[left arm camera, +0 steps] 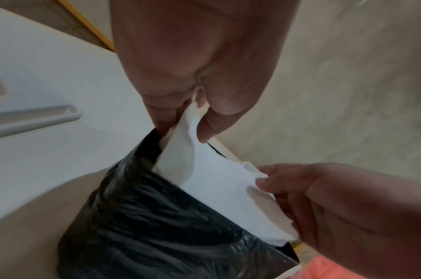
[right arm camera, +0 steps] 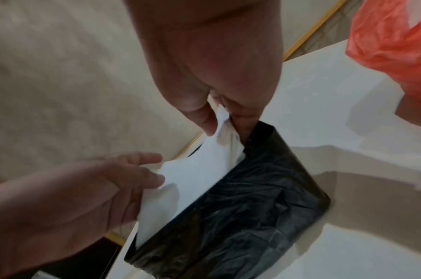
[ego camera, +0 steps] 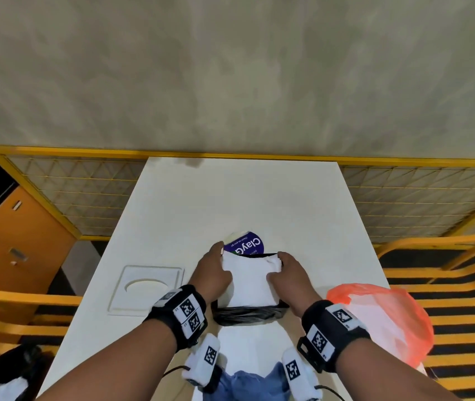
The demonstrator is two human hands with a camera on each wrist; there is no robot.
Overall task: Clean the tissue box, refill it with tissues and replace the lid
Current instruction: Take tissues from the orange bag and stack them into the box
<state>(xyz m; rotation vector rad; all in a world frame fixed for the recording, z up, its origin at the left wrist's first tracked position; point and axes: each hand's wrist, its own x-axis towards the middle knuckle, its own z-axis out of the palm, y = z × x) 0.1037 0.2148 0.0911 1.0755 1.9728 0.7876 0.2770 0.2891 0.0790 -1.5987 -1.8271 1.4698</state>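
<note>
- The square tissue box wrapped in crinkled black plastic [ego camera: 247, 312] stands on the white table [ego camera: 230, 204], near its front edge, its top open.
- A white stack of folded tissues [ego camera: 252, 280] sits partly inside the box's open top.
- The left hand [ego camera: 213, 273] pinches the stack's left edge between thumb and fingers.
- The right hand [ego camera: 288, 277] pinches the right edge the same way.
- A round purple-labelled container [ego camera: 247, 244] lies just behind the box.
- The white square lid with an oval opening [ego camera: 146, 287] lies flat to the left.
- An orange plastic bag [ego camera: 386, 316] sits to the right.
</note>
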